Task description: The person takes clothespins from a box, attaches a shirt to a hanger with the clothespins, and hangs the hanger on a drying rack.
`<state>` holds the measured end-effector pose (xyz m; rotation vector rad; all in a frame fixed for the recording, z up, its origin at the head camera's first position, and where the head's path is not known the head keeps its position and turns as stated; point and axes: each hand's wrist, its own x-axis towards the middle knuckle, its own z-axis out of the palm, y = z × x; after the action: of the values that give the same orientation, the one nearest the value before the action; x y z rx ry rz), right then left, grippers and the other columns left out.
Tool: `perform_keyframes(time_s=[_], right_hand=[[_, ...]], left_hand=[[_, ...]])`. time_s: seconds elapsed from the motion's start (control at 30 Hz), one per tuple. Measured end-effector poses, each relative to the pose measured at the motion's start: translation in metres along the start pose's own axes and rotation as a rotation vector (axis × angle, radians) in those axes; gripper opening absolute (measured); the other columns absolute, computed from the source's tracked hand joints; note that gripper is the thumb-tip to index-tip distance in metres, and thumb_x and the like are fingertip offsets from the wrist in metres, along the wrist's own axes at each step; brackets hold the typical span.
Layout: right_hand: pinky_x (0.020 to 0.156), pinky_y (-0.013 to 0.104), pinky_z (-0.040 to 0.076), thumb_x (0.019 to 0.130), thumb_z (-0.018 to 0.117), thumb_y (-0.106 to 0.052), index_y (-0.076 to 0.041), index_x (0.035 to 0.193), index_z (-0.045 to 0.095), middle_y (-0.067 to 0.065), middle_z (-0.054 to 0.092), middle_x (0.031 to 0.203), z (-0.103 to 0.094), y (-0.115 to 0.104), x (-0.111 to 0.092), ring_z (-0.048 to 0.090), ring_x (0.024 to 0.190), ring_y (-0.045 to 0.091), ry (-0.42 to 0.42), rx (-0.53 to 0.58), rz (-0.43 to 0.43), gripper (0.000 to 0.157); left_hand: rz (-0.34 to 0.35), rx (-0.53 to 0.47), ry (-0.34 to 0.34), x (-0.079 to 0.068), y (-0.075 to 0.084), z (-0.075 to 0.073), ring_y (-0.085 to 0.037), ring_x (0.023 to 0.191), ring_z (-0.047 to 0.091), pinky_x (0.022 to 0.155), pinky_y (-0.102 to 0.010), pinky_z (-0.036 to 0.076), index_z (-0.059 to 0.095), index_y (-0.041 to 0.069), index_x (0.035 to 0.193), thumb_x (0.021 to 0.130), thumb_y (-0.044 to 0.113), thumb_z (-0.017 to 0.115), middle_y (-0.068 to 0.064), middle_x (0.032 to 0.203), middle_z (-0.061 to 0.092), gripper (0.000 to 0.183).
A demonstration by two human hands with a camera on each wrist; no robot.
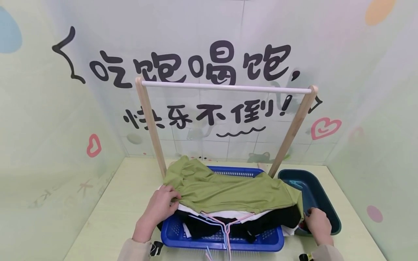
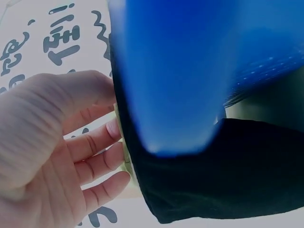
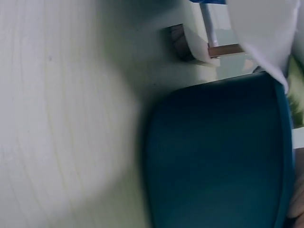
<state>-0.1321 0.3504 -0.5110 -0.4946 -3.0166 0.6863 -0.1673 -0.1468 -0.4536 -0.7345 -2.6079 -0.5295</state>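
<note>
A green garment (image 1: pixel 228 190) lies spread on top of white and black clothes (image 1: pixel 274 221), over a blue basket (image 1: pixel 222 244). My left hand (image 1: pixel 161 204) pinches its left edge between thumb and fingers; in the left wrist view the left hand (image 2: pixel 61 147) is beside black cloth (image 2: pixel 213 175) with green behind. At the opposite edge, my right hand (image 1: pixel 318 223) has curled fingers gripping the garment's corner, above the dark green bin's rim. Pink and blue hangers (image 1: pixel 225 228) poke out from the clothes, hooks toward me. The right wrist view barely catches this hand (image 3: pixel 298 199).
Behind the clothes stands a wooden rack with a white rail (image 1: pixel 225 87). The dark green bin (image 1: pixel 323 192) at the right holds light blue clips (image 1: pixel 295 183) and something red. Printed sheets wall the pale table (image 1: pixel 107 214) on three sides.
</note>
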Motion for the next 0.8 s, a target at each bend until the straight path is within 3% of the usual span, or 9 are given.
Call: perform_keyframes(time_s=[0.17, 0.4, 0.8], right_hand=[[0.049, 0.047, 0.044, 0.077, 0.06, -0.008, -0.002, 0.066, 0.056, 0.017, 0.056, 0.069, 0.0034, 0.0038, 0.0012, 0.056, 0.061, 0.029, 0.025, -0.033, -0.029, 0.013], [0.051, 0.051, 0.046, 0.077, 0.055, -0.003, -0.002, 0.067, 0.058, 0.022, 0.058, 0.074, 0.0079, 0.004, 0.003, 0.059, 0.068, 0.04, 0.055, -0.063, -0.038, 0.01], [0.051, 0.051, 0.046, 0.081, 0.044, 0.003, -0.003, 0.067, 0.06, 0.022, 0.057, 0.076, 0.0091, -0.0006, 0.007, 0.059, 0.072, 0.042, 0.047, -0.079, -0.036, 0.022]], left_hand=[[0.013, 0.005, -0.02, 0.0004, -0.0016, -0.0002, -0.02, 0.072, 0.049, 0.06, -0.034, 0.041, 0.062, 0.013, 0.069, 0.062, 0.004, 0.072, 0.003, 0.074, 0.053, 0.014], [0.029, 0.004, -0.015, -0.0009, -0.0026, -0.0006, -0.017, 0.071, 0.047, 0.059, -0.033, 0.038, 0.058, 0.015, 0.068, 0.062, 0.005, 0.075, 0.005, 0.073, 0.051, 0.021], [0.152, 0.02, 0.123, -0.0047, -0.0045, -0.0012, -0.015, 0.078, 0.053, 0.068, -0.037, 0.041, 0.068, 0.013, 0.077, 0.066, 0.005, 0.078, 0.003, 0.081, 0.063, 0.018]])
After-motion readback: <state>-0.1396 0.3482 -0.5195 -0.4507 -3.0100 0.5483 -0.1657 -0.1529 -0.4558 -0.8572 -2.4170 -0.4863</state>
